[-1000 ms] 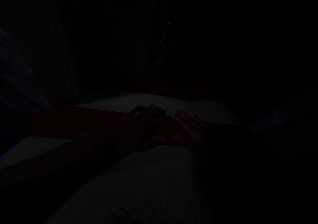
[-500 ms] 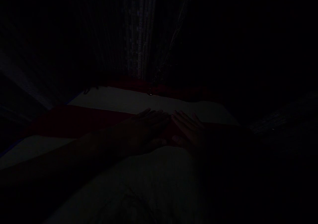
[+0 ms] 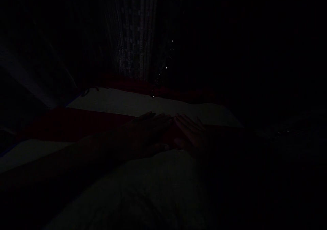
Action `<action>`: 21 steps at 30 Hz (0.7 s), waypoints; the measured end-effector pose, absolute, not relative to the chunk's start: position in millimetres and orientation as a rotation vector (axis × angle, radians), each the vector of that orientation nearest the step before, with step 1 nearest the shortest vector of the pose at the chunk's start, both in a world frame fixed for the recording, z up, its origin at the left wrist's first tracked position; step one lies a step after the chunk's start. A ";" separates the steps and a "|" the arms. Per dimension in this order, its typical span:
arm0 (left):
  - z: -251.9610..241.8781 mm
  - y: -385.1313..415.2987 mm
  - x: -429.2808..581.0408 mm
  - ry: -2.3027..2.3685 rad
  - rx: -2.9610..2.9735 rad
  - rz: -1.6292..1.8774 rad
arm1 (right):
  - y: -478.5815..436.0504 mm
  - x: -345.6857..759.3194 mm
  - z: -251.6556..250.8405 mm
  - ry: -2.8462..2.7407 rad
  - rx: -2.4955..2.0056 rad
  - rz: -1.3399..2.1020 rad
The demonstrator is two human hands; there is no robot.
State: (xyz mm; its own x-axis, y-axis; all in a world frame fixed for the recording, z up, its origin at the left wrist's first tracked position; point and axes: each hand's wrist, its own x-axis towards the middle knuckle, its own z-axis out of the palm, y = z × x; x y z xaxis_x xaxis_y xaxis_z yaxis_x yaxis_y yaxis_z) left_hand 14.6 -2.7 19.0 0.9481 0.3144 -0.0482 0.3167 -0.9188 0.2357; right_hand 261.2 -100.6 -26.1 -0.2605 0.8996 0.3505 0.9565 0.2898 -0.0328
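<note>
The view is very dark. My left hand (image 3: 149, 133) lies flat with its fingers stretched out on a strip of red cloth (image 3: 84, 124). Close by on the right, my right hand (image 3: 190, 133) rests on the same red strip, fingers extended; its wrist and arm fade into the dark. The fingertips of both hands nearly meet. A pale surface (image 3: 168, 179) lies on the near side of the red strip, and a pale band (image 3: 122, 100) runs along its far side. Neither hand holds anything that I can see.
Behind the pale band stands dim, striped hanging material (image 3: 138, 36). A small shiny object (image 3: 152, 95) sits at the band's far edge, its kind unclear. Small glints (image 3: 166, 67) show above it. Most of the right side is black.
Both hands keep nearly the same place and pose. The view has shifted very slightly, and more small glints show above the pale band.
</note>
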 end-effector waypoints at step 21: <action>15.6 -3.2 14.5 0.505 2.877 -0.030 | -105.2 263.0 -40.8 -2.291 -1.678 -0.361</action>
State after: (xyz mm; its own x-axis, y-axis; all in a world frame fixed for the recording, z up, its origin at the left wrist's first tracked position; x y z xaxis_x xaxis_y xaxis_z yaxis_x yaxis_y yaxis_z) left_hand 14.5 -3.2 15.6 0.9408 0.3340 -0.0577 0.3385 -0.9168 0.2118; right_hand 263.0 -105.2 -40.8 -0.2876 0.8855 0.3649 0.9548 0.2950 0.0366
